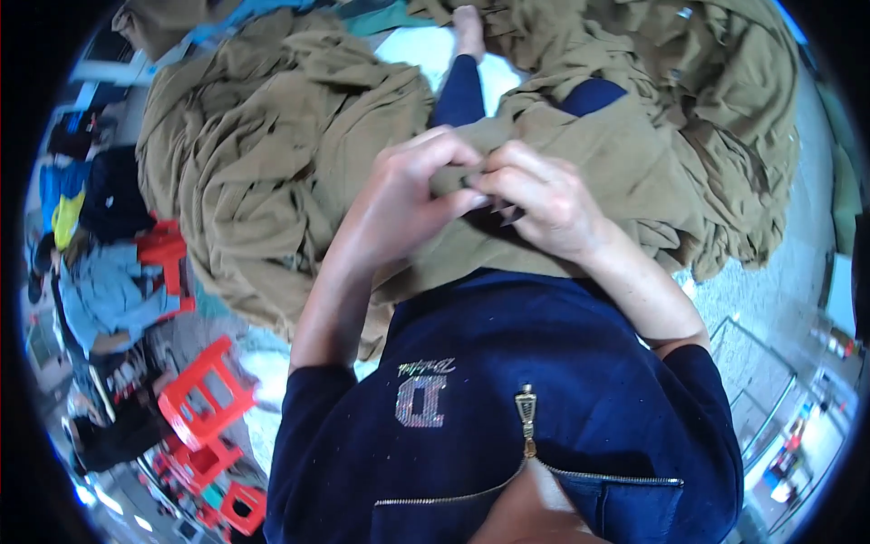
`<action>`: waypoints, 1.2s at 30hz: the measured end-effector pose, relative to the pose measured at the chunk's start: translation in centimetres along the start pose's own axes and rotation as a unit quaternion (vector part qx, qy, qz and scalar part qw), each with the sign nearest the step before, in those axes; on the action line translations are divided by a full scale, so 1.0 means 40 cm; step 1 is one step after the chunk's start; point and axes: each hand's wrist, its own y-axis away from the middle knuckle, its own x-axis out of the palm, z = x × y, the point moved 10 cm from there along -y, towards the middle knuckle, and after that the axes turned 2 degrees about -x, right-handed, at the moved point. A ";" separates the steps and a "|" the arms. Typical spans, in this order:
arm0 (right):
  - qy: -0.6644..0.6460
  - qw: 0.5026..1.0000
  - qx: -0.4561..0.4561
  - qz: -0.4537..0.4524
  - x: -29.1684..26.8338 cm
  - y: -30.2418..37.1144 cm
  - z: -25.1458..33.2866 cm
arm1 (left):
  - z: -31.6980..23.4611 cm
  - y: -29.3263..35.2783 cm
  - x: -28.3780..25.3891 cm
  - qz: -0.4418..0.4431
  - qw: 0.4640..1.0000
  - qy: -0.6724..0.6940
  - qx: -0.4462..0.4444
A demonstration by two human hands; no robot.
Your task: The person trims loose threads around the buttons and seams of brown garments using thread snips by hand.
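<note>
A large heap of brown cloth (290, 154) covers my lap and spreads to both sides in thick folds. In front of my waist, my left hand (412, 186) is closed, its thumb and fingers curved round a bit of this cloth. My right hand (548, 195) meets it there, its fingers bent and pinching the same piece. The fingertips of the two hands almost touch. A small dark spot shows between them, too small to make out. Part of the right fingers' grip is hidden behind the knuckles.
Red plastic stools (208, 392) stand at the lower left. Above them lie light-blue clothes (113, 292) and dark garments (116, 192). My bare foot (468, 32) sticks out past the cloth at the top. A metal frame (761, 376) stands at the right.
</note>
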 end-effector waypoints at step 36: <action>-0.281 0.903 0.309 -0.096 0.036 0.076 -0.156 | -0.047 0.039 0.011 -0.169 0.929 -0.289 0.160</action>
